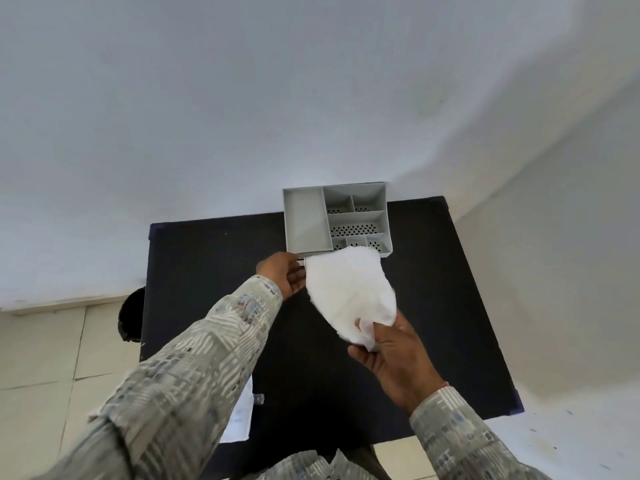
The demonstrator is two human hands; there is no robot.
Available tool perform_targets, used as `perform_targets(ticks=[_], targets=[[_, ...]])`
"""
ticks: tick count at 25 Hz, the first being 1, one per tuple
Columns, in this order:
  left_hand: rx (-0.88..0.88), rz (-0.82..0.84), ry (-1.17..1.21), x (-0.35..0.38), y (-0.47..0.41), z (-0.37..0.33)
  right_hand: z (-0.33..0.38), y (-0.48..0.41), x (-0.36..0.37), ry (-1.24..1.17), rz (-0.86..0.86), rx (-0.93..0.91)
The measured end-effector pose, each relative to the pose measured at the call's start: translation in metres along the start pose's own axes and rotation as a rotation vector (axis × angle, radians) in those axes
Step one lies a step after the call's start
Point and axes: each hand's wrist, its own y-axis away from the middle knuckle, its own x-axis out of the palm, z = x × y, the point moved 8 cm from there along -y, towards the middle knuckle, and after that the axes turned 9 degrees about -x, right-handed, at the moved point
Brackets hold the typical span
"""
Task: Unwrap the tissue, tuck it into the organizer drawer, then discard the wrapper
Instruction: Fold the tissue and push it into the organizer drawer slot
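Note:
A white unfolded tissue [349, 292] hangs spread over the black table [214, 271]; its far edge covers the front of the grey organizer [304, 220]. My right hand [394, 358] pinches the tissue's near corner between thumb and fingers. My left hand [282, 275] is at the tissue's left edge, just in front of the organizer's front left corner. Its fingertips are hidden behind the tissue, so I cannot tell what they touch. A thin pale strip [300, 260] shows under the organizer's front by my left thumb, possibly the drawer's edge.
The organizer has several top compartments, some with perforated bottoms, and stands against the white wall at the table's far edge. A white sheet with a clear piece [242, 414] lies near the table's front left, partly under my left sleeve. A dark round object [130, 313] is on the tiled floor, left of the table.

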Motion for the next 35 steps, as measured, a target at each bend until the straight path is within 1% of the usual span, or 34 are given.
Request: perform_targets(ticks=[3, 7, 11, 15, 19, 22, 24, 28, 35], targets=[[0.005, -0.013, 0.053, 0.015, -0.021, 0.000, 0.008, -0.016, -0.016, -0.014, -0.024, 0.017], [0.019, -0.052, 0.088, 0.015, -0.023, 0.012, 0.013, -0.028, -0.033, -0.026, -0.031, 0.042], [-0.005, -0.109, 0.059, 0.001, -0.013, 0.052, 0.018, -0.028, -0.045, -0.035, -0.003, 0.062], [-0.035, -0.075, 0.131, -0.002, -0.001, 0.080, 0.018, -0.025, -0.051, -0.044, 0.004, 0.081], [-0.020, -0.076, 0.185, 0.004, 0.004, 0.065, 0.022, -0.024, -0.048, -0.031, 0.032, 0.082], [0.048, -0.149, 0.109, 0.003, -0.002, 0.044, 0.027, -0.023, -0.042, -0.022, 0.062, 0.072], [0.086, -0.169, 0.050, -0.001, -0.007, 0.039, 0.028, -0.022, -0.039, -0.010, 0.081, 0.066], [0.045, -0.146, -0.004, -0.006, -0.007, 0.064, 0.026, -0.019, -0.037, -0.017, 0.082, 0.074], [0.008, -0.050, 0.020, -0.018, 0.009, 0.100, 0.028, -0.018, -0.019, -0.007, 0.120, 0.068]])
